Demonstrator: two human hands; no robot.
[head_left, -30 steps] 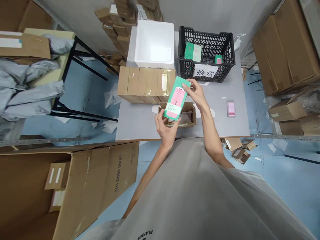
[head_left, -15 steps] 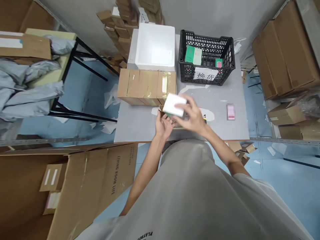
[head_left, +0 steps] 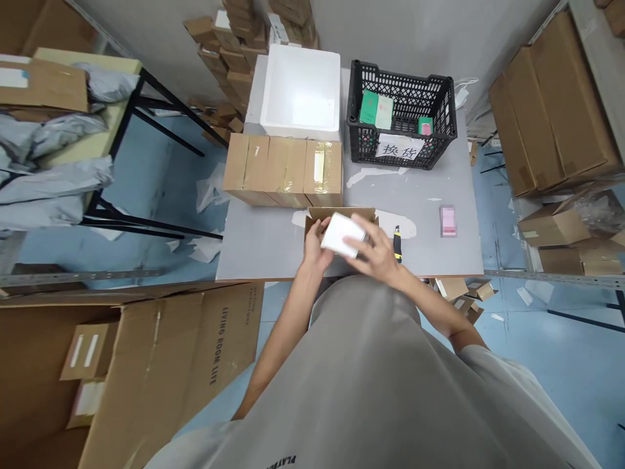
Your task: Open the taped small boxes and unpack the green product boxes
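A small white box [head_left: 343,234], slightly blurred, is tilted in front of my body above the table's near edge. My right hand [head_left: 375,251] grips it from the right, fingers across its top and side. On the other side my left hand [head_left: 316,246] is closed against its left edge. Under and behind my hands stands an open cardboard box [head_left: 342,212], mostly hidden by them. A black and yellow utility knife [head_left: 397,244] lies just right of my right hand.
Behind the hands sit a row of taped cartons [head_left: 283,166] and a white foam bin [head_left: 300,127]. A black crate [head_left: 390,156] holds green boxes. A pink-screened phone [head_left: 448,221] lies at the right. A large open carton [head_left: 195,352] stands on the floor at left.
The white box has come down a little and lies between both hands. My left hand, open beneath it before, has closed at its side. The cardboard box and knife show more.
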